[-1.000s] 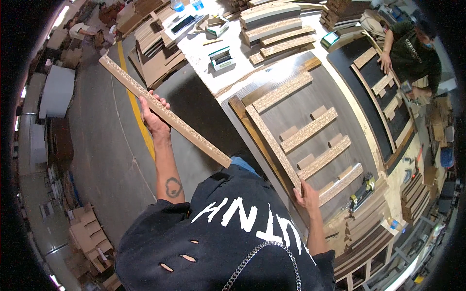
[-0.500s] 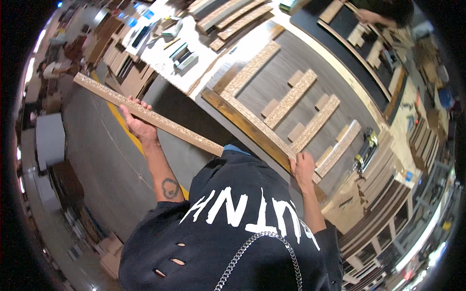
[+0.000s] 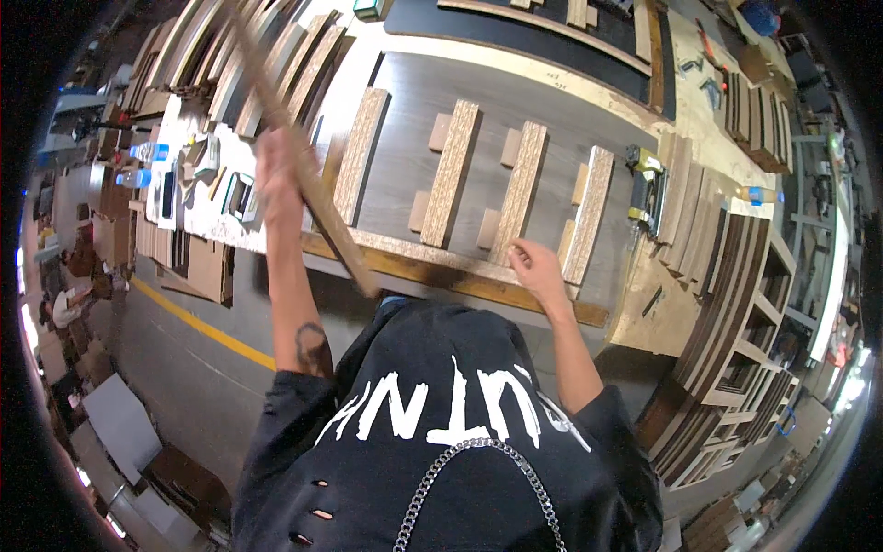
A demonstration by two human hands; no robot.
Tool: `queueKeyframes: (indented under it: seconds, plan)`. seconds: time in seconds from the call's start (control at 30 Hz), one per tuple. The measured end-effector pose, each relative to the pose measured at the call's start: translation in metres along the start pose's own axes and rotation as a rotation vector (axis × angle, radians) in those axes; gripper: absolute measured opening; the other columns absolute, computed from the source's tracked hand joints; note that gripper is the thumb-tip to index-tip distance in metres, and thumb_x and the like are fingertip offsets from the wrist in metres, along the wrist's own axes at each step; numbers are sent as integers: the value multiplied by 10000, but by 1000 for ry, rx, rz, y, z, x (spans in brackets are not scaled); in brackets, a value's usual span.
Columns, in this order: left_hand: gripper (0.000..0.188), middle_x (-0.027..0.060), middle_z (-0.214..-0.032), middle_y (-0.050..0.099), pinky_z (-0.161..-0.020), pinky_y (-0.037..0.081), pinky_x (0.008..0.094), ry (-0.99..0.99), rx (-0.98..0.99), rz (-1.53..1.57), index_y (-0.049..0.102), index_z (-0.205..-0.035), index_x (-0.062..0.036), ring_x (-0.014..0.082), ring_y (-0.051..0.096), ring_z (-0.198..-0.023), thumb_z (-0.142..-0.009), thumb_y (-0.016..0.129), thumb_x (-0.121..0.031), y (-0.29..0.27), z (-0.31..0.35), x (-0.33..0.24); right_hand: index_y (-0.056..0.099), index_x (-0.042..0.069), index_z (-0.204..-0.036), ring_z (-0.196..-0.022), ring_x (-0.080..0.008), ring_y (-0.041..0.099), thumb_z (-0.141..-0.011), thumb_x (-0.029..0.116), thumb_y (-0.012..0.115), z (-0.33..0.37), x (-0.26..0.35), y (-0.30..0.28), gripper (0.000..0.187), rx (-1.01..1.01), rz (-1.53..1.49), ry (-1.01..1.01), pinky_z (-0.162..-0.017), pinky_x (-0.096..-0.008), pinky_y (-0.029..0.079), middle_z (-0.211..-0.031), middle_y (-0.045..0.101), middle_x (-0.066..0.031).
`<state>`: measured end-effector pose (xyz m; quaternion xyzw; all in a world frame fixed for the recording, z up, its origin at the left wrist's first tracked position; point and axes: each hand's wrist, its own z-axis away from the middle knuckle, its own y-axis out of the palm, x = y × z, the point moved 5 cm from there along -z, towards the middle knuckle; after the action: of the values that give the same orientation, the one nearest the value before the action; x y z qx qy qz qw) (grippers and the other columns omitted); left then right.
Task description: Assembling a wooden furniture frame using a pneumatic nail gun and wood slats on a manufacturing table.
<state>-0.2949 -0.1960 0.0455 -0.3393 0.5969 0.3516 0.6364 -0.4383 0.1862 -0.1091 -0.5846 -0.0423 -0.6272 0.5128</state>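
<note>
My left hand (image 3: 278, 179) is wrapped round a long particleboard strip (image 3: 336, 228), blurred by motion, slanting from the upper left down toward my waist. On a grey panel (image 3: 414, 78) in front of me lie several short particleboard strips, among them a left one (image 3: 361, 152), a middle one (image 3: 451, 170) and a right one (image 3: 590, 207). Small tan blocks (image 3: 441, 132) sit against their sides. A long front strip (image 3: 405, 248) runs along the near edge. My right hand (image 3: 541, 274) is closed in a loose curl over that front strip; whether anything is between its fingers is hidden.
A yellow-and-black tool (image 3: 647, 189) stands at the panel's right. Stacked strips (image 3: 317, 69) lie at the back left, more boards (image 3: 727, 285) at the right. Bottles (image 3: 147, 152) stand far left. Beyond is a dark panel (image 3: 524, 41) with strips on it.
My view has turned left, toward the panel. The long strip in my left hand has swung up and over the panel's left side. My right hand has moved left along the front strip, fingers curled.
</note>
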Motion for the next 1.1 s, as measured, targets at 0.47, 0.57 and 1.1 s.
queueKeyframes:
  seconds: [0.47, 0.57, 1.1]
  plan:
    - [321, 111, -1293, 584, -1110, 373, 479, 650, 1021, -1036, 633, -1242, -183, 290, 506, -1263, -923, 630, -205, 325, -100, 158, 475, 96, -1443, -1331, -358, 448, -971, 347, 580, -198, -48, -163, 545, -445, 580, -128, -1129, -470, 324, -1450, 486, -175]
    - [365, 149, -1290, 560, -1076, 360, 541, 609, 942, -1086, 585, -1300, -177, 324, 502, -1262, -984, 553, -355, 331, -108, 189, 563, 103, -1374, -1318, -337, 468, -981, 372, 558, -235, -79, -157, 476, -323, 616, -46, -1117, -481, 323, -1400, 545, -154]
    - [322, 96, -1163, 629, -1051, 375, 452, 565, 772, -898, 605, -1286, -99, 319, 524, -1101, -972, 559, -154, 226, -129, 223, 661, 179, -1279, -1123, -301, 585, -968, 284, 542, -220, -79, -140, 349, -197, 600, -43, -971, -497, 400, -1208, 628, -122]
